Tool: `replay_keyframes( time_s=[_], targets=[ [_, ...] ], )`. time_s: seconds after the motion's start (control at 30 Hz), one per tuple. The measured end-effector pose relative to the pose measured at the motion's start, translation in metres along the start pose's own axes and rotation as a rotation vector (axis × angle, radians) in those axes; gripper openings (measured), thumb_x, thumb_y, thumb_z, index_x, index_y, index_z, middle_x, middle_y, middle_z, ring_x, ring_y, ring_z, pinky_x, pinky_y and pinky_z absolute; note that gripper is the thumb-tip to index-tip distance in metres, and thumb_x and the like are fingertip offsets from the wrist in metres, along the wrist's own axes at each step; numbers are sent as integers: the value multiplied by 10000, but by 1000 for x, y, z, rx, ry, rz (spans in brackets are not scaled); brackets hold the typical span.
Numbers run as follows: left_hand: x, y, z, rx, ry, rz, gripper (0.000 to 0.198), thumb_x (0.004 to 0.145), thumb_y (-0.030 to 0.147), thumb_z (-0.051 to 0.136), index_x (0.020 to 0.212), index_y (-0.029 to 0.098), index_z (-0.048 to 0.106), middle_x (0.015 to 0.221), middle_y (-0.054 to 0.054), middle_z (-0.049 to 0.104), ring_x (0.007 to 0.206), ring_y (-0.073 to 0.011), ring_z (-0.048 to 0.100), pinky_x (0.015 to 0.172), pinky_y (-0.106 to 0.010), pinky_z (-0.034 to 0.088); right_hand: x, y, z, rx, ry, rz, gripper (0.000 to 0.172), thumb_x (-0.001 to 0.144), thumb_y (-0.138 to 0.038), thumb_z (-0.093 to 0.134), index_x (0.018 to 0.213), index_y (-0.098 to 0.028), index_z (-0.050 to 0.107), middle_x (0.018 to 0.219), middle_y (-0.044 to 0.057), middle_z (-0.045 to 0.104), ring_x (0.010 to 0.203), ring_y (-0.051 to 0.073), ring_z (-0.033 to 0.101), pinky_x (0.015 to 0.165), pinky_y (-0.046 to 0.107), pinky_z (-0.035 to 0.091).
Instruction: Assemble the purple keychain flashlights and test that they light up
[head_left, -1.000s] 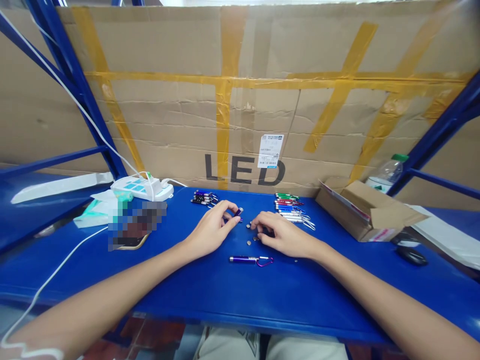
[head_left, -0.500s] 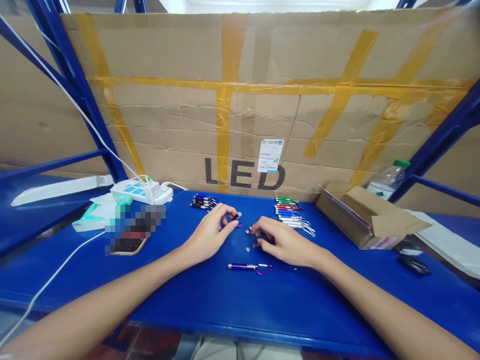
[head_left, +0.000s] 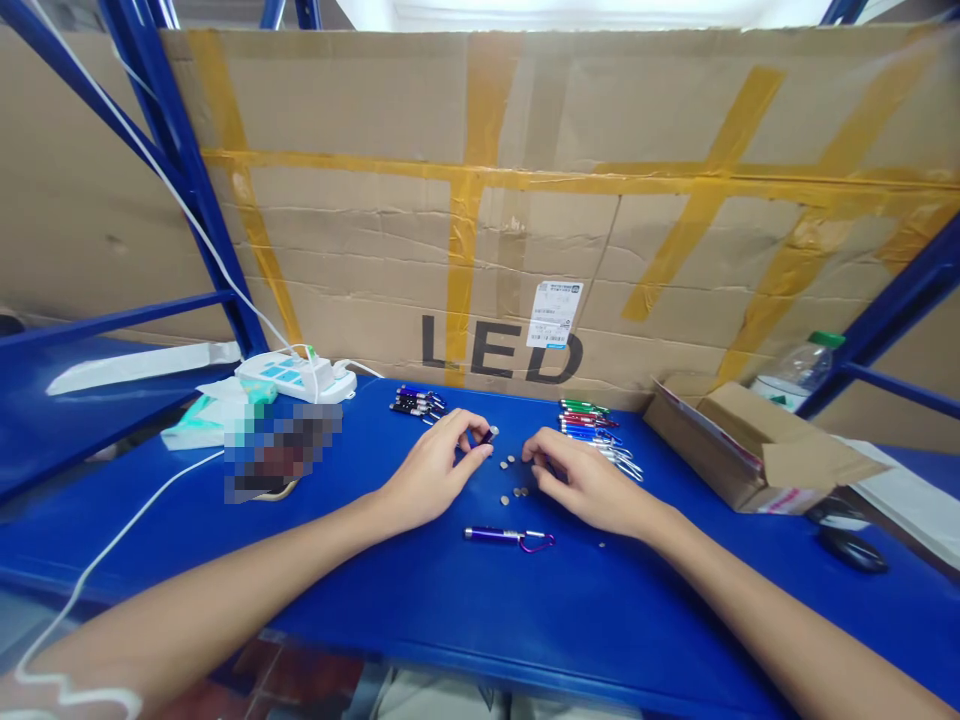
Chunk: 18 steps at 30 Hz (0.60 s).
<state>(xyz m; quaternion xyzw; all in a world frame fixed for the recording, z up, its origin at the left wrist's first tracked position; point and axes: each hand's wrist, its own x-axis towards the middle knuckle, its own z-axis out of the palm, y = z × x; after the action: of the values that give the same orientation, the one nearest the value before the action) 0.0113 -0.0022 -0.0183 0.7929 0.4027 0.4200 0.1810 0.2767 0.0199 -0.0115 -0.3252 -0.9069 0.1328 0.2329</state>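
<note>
My left hand point(head_left: 435, 465) pinches a short purple flashlight part point(head_left: 489, 436) between thumb and fingers, its silvery end pointing right; the fingers partly cover it. Just right of it, my right hand point(head_left: 585, 482) hovers low over the table, fingers loosely curled and thumb apart, with nothing visible between them. Several small button cells point(head_left: 505, 500) lie scattered on the blue surface between the hands. Nearer to me lies a purple pen-shaped flashlight point(head_left: 491, 535) with a carabiner clip on its right end.
Dark flashlights point(head_left: 416, 402) lie in a group at back left, coloured ones point(head_left: 589, 425) at back right. An open cardboard box point(head_left: 720, 450), a bottle point(head_left: 799, 370) and a black mouse point(head_left: 853, 550) are at right. A power strip point(head_left: 289, 375) and a blurred phone point(head_left: 281, 460) are at left.
My right hand has drawn slightly right, away from the button cells, and its fingers have parted. My left hand keeps hold of the purple part. The whole view has shifted a little.
</note>
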Motion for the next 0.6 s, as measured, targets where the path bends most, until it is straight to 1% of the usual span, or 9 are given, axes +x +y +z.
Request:
replay_keyframes(
  time_s=[0.13, 0.27, 0.4, 0.6],
  targets=[
    [-3, 2, 1, 55, -2, 58, 101, 1073, 283, 610, 1152, 223, 625, 1097, -49, 689, 988, -219, 628, 925, -364, 509, 1, 4, 2, 20, -10, 21, 198, 961, -86, 516, 1077, -234, 578, 1023, 30, 675, 835, 191, 624, 777, 325, 472],
    [-2, 1, 0, 77, 9, 70, 91, 1079, 275, 605, 1151, 221, 615, 1089, -48, 681, 993, -221, 620, 926, -360, 505, 1, 8, 2, 20, -8, 30, 194, 964, -97, 513, 1083, -236, 578, 1027, 31, 679, 850, 196, 628, 786, 323, 474],
    [0, -6, -2, 70, 34, 55, 109, 1079, 294, 610, 1159, 221, 615, 1074, -46, 678, 966, -215, 627, 904, -354, 504, 1, 11, 2, -21, 22, 44, 171, 965, -113, 510, 1066, -234, 575, 1043, 39, 688, 887, 208, 640, 809, 333, 469],
    [1, -15, -2, 44, 59, -5, 147, 1060, 317, 635, 1167, 216, 632, 1070, -49, 688, 949, -215, 638, 863, -357, 501, 1, 15, 1, -64, 55, 71, 110, 981, -156, 504, 1034, -236, 559, 993, 37, 686, 836, 210, 627, 773, 335, 457]
  ],
)
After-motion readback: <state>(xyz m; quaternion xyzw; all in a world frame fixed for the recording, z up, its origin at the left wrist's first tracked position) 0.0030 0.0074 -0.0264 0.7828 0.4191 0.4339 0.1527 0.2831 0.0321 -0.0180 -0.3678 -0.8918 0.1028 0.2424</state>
